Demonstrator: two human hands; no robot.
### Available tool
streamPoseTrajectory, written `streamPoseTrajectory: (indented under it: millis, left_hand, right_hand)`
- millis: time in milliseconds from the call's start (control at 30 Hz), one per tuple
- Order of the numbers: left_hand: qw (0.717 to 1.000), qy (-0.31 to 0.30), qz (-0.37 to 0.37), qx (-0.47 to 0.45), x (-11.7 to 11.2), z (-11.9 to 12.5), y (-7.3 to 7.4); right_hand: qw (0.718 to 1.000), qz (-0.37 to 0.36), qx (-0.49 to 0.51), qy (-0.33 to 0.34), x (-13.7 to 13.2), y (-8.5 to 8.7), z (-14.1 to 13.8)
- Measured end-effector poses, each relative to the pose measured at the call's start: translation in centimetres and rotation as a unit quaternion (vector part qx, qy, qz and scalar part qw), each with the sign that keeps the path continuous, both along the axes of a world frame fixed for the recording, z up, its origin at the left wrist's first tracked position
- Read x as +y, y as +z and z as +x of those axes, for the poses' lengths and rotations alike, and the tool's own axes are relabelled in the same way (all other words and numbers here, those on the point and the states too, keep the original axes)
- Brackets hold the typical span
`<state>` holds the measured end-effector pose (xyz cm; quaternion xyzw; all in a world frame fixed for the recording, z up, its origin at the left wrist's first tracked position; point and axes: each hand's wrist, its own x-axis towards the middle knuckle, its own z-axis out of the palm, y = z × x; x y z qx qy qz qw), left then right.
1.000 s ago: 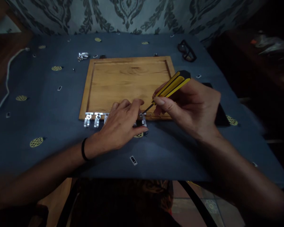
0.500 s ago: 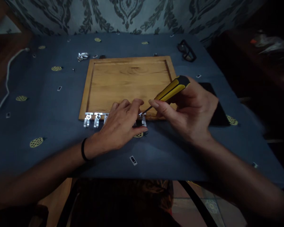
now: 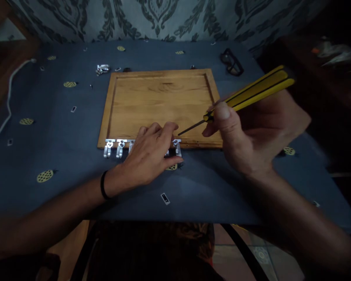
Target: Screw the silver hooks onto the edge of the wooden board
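Note:
A wooden board with a raised rim lies on the blue cloth. Several metal hooks line its near edge. My left hand rests over that edge, its bent fingers pressing down on a metal hook at the row's right end. My right hand is closed on a yellow-and-black screwdriver. The screwdriver is lifted, and its tip hangs just above the board, a little up and right of that hook.
The blue cloth with yellow dotted spots covers the table. On it lie small black-and-white tags, loose metal parts at the back left and black glasses at the back right. A white cord runs along the left side.
My right hand has risen and drawn back to the right, lifting the screwdriver tip off the hook. My left hand has stayed put.

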<state>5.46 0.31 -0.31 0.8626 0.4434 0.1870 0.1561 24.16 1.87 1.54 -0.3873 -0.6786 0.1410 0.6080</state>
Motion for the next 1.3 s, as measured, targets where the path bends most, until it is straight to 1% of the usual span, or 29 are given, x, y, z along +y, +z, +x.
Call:
streamPoseTrajectory:
  millis: [100, 200, 400, 633, 767, 833, 900, 1067, 1300]
  left_hand:
    - [1.0, 0.001, -0.002, 0.004, 0.0, 0.0, 0.1]
    - [1.0, -0.003, -0.001, 0.005, 0.0, 0.0, 0.1]
    - [1.0, 0.002, -0.001, 0.006, 0.0, 0.0, 0.1]
    - [1.0, -0.002, 0.004, 0.006, -0.1, -0.1, 0.2]
    - [1.0, -0.005, 0.004, 0.002, 0.0, -0.1, 0.1]
    - [1.0, -0.006, 0.007, 0.0, 0.1, -0.1, 0.1]
    - [1.0, -0.006, 0.009, 0.0, 0.0, -0.1, 0.1]
    - [1.0, -0.005, 0.001, -0.001, -0.1, 0.0, 0.2]
    - [1.0, 0.003, 0.002, 0.0, -0.1, 0.0, 0.2]
  right_hand:
    - [0.999, -0.018, -0.022, 0.021, 0.1, -0.3, 0.4]
    - [0.998, -0.041, -0.049, 0.013, 0.2, -0.8, 0.6]
    - [0.997, -0.043, -0.065, 0.015, 0.4, -1.2, 0.5]
    - [0.995, -0.04, -0.076, 0.042, 0.7, -0.7, 0.6]
    - [0.993, -0.072, -0.068, 0.069, 0.7, -0.2, 0.7]
    - [0.991, -0.091, -0.071, 0.072, 0.6, -0.2, 0.8]
    - [0.99, -0.099, -0.083, 0.06, 0.6, -0.2, 0.8]
    - [0.994, -0.074, -0.071, 0.031, 0.7, -0.7, 0.5]
    - [0.996, -0.053, -0.074, -0.012, 0.4, -0.9, 0.0]
